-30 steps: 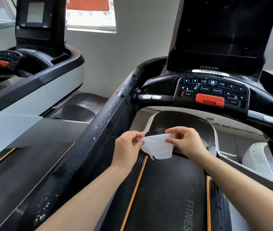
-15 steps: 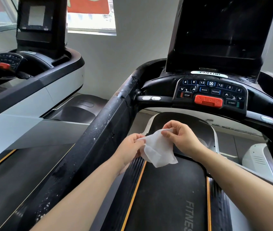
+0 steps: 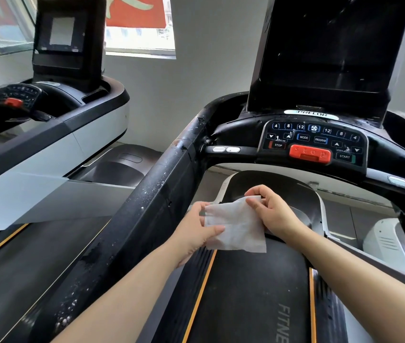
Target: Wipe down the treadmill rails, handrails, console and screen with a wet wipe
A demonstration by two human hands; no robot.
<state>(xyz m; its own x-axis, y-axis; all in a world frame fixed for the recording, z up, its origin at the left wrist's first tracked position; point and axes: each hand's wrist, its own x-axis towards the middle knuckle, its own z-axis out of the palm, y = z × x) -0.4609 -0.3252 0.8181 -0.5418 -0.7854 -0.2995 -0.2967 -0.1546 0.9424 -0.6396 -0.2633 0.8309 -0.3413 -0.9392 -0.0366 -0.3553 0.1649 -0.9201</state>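
A white wet wipe (image 3: 236, 226) hangs spread between my hands above the treadmill belt (image 3: 248, 293). My left hand (image 3: 194, 231) pinches its left edge with thumb and fingers. My right hand (image 3: 272, 209) pinches its top right corner. The black left handrail (image 3: 147, 209), speckled with white dust, runs diagonally just left of my left hand. Ahead sits the console (image 3: 312, 142) with blue buttons and a red stop bar. The dark screen (image 3: 332, 45) rises above it, streaked with marks.
A second treadmill (image 3: 55, 134) with its own console and screen stands to the left. A grey wall and a window (image 3: 139, 28) are behind. White side housing (image 3: 389, 241) shows at the right of the belt.
The wipe has been pulled wider and flatter between my hands. My left hand shifted its hold along the wipe's left edge; both hands stayed over the belt.
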